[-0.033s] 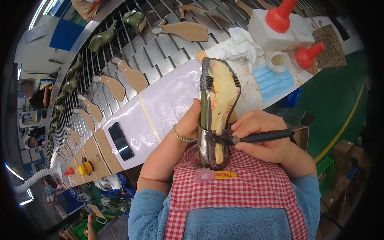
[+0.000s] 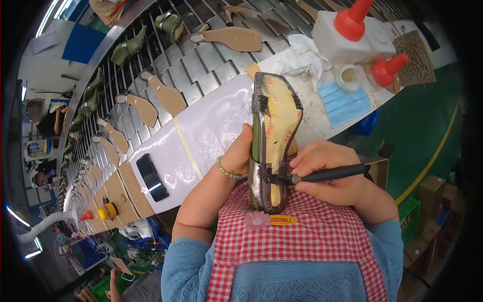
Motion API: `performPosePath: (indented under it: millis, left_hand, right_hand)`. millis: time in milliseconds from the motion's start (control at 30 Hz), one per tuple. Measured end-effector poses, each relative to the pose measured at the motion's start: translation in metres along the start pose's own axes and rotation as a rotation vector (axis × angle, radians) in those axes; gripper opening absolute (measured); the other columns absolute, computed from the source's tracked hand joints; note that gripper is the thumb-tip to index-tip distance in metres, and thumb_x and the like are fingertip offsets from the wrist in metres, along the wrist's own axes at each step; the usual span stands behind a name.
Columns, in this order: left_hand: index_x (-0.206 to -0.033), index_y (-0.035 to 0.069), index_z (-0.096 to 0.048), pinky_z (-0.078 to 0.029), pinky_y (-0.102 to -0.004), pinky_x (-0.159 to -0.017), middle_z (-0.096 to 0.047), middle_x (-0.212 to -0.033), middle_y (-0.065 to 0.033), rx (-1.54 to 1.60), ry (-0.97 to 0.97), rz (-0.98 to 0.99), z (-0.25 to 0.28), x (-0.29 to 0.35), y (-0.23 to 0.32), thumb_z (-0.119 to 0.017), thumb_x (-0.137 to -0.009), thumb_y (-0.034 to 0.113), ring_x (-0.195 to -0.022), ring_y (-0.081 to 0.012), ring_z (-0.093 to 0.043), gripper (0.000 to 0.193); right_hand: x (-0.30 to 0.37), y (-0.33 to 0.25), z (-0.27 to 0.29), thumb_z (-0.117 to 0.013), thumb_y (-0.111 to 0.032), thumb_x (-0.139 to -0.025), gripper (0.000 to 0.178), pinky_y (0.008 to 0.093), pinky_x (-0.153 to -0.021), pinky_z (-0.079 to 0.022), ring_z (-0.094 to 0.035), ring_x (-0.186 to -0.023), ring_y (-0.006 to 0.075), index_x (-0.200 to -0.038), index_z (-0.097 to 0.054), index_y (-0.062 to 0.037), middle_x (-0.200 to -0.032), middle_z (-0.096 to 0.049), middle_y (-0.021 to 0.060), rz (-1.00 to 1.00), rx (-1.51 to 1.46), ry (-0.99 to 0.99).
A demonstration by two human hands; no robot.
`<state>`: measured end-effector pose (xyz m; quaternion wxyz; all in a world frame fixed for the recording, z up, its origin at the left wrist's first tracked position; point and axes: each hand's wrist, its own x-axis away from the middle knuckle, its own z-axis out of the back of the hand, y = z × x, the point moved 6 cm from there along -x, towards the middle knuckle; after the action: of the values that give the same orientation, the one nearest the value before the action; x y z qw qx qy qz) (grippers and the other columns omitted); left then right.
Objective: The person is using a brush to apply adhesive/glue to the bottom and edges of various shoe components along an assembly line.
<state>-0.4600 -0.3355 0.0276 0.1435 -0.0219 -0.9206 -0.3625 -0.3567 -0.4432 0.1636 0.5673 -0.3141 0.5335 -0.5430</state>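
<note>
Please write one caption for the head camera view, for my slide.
The left hand holds an upturned shoe while the right hand holds a black-handled tool against it.

Shoe (image 2: 283, 113) underside: matt, paper-like yellow filler, wrinkled and scuffed, within a dark, ridged edge; the heel wrap (image 2: 255, 183) has a glossy, metallic-looking finish. Brush handle (image 2: 334, 173): smooth black, apparently plastic, with a dull sheen. Table sheet (image 2: 216, 121): slick white, seemingly plastic, throwing back the lamps from where I stand. Phone (image 2: 152, 177): dark, glossy, glass-like face. Conveyor (image 2: 188, 66): smooth, shiny metal plates and rods. Loose soles (image 2: 234, 39): matt tan. Bottle (image 2: 329, 38): milky plastic; its nozzle (image 2: 350, 22), smooth red plastic. Mask (image 2: 344, 103): pleated, matt blue fabric. Board (image 2: 413, 55): rough and crusted. Apron (image 2: 297, 244): checked woven cloth.
</note>
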Motion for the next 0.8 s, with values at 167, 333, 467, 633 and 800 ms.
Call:
performPosePath:
  millis: [167, 333, 467, 633, 800]
  left_hand:
    - [-0.135, 0.004, -0.041, -0.054, -0.0363, -0.081, -0.059, -0.117, -0.0156, 0.002, 0.047, 0.002, 0.006, 0.000, -0.005, -0.030, -0.069, 0.088, -0.100, -0.0251, -0.062, 0.108]
    - [-0.137, 0.005, -0.040, -0.054, -0.0364, -0.081, -0.058, -0.120, -0.0157, 0.016, 0.069, 0.013, -0.005, 0.001, -0.002, -0.027, -0.071, 0.087, -0.101, -0.0255, -0.062, 0.106]
    - [-0.138, 0.005, -0.038, -0.053, -0.0383, -0.084, -0.057, -0.122, -0.0159, 0.006, 0.082, -0.026, 0.000, 0.002, 0.002, -0.026, -0.072, 0.086, -0.102, -0.0267, -0.062, 0.105]
    - [-0.138, 0.004, -0.038, -0.050, -0.0335, -0.089, -0.056, -0.125, -0.0102, 0.158, -0.050, -0.068, 0.009, 0.004, 0.002, -0.046, -0.075, 0.076, -0.110, -0.0194, -0.058, 0.096]
    - [-0.138, 0.003, -0.035, -0.044, -0.0367, -0.098, -0.047, -0.134, -0.0097, -0.099, 0.122, -0.428, 0.052, 0.027, 0.038, -0.076, -0.068, 0.055, -0.119, -0.0213, -0.050, 0.096]
  right_hand:
    - [0.005, 0.001, -0.010, -0.076, -0.005, -0.070, 0.018, 0.0331, -0.074, -0.050, -0.065, -0.084, 0.0235, -0.083, -0.065, -0.0037, -0.084, -0.066, 0.0093, -0.047, -0.097, -0.145]
    - [0.001, 0.006, -0.005, -0.076, -0.005, -0.070, 0.018, 0.0332, -0.074, -0.050, -0.065, -0.084, 0.0235, -0.084, -0.065, -0.0038, -0.085, -0.066, 0.0099, -0.089, -0.125, -0.052]
    - [-0.002, 0.004, -0.005, -0.076, -0.004, -0.070, 0.019, 0.0317, -0.072, -0.051, -0.065, -0.084, 0.0233, -0.085, -0.065, -0.0035, -0.086, -0.066, 0.0097, -0.033, -0.033, -0.024]
    - [-0.003, -0.005, -0.011, -0.075, -0.001, -0.071, 0.018, 0.0301, -0.077, -0.051, -0.065, -0.085, 0.0218, -0.085, -0.065, -0.0022, -0.087, -0.066, 0.0113, -0.026, -0.115, -0.171]
    - [0.008, 0.011, 0.021, -0.069, 0.003, -0.077, 0.021, 0.0317, -0.085, -0.049, -0.061, -0.094, 0.0195, -0.095, -0.060, 0.0020, -0.101, -0.063, 0.0174, -0.123, -0.536, 0.249]
